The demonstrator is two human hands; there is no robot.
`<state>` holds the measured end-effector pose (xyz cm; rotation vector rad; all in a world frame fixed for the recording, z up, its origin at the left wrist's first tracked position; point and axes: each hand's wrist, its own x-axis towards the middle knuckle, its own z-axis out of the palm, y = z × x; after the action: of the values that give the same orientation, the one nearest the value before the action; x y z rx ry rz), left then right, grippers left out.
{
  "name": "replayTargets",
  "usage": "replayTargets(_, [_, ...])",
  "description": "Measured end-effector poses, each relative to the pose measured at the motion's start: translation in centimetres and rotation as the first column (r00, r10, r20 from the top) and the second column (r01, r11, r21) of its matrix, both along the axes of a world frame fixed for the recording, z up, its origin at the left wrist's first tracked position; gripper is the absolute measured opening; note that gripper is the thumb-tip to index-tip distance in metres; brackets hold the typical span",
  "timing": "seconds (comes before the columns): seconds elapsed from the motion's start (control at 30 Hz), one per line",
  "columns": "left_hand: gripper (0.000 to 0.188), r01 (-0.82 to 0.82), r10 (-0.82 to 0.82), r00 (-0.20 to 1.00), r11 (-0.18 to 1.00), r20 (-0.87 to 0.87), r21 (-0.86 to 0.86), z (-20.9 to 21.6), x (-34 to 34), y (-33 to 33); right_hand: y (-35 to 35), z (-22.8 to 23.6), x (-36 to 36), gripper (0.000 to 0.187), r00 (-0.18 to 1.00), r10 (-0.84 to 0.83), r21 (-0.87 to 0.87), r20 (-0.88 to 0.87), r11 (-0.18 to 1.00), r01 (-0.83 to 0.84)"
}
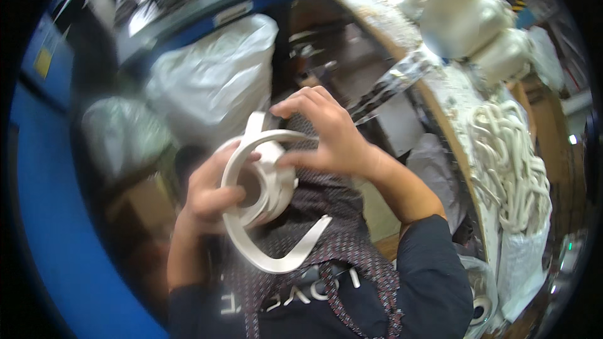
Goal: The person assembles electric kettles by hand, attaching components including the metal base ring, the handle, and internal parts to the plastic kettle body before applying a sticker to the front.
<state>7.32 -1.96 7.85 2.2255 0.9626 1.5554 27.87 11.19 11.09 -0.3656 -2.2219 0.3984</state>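
Note:
My left hand point(207, 191) grips a white ceramic pot-like piece point(267, 182) from the left side, thumb against its opening. A long curved white strip handle point(251, 238) loops around the piece and hangs down over my patterned apron point(326, 213). My right hand point(326, 138) comes from the right and pinches the upper end of the strip against the piece's top. Both hands hold the work close in front of my chest.
A round worktable point(440, 107) curves along the right. On it lie a heap of white curved handles point(509, 163) and several white unfired pots point(465, 19). A white plastic sack point(213, 81) sits under a blue bench point(207, 12) at upper left.

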Motion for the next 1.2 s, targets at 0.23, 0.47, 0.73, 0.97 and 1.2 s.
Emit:
replayTargets(0.23, [0.070, -0.383, 0.369, 0.913, 0.922, 0.177, 0.053, -3.4, -1.6, -2.5, 0.6, -10.4, -3.9, 0.041, 0.878, -0.157, -0.891, -0.452, 0.137, -0.433])
replayTargets(0.47, [0.045, -0.396, 0.397, 0.917, 0.917, -0.023, 0.043, -3.9, -0.9, -2.7, -0.9, -11.4, -6.2, 0.043, 0.752, -0.374, -0.789, -0.542, -0.080, -0.609])
replayTargets(0.73, [0.075, -0.192, 0.186, 0.979, 0.978, -0.081, -0.078, -3.8, -0.7, -3.2, -0.4, -11.9, -6.5, 0.019, 0.957, -0.098, -0.954, -0.273, 0.158, -0.256])
replayTargets(0.97, [0.064, -0.582, 0.724, 0.679, 0.631, 0.120, -0.513, -6.0, -3.6, 0.0, 1.0, -11.4, -6.4, 0.016, 0.931, -0.045, -0.916, -0.362, 0.202, -0.346])
replayTargets(1.2, [0.055, 0.466, 0.438, 0.220, 0.738, 0.872, -0.488, -11.4, -4.9, 2.0, 0.9, -8.4, -5.0, 0.045, 0.991, -0.135, -0.734, -0.010, 0.674, 0.085])
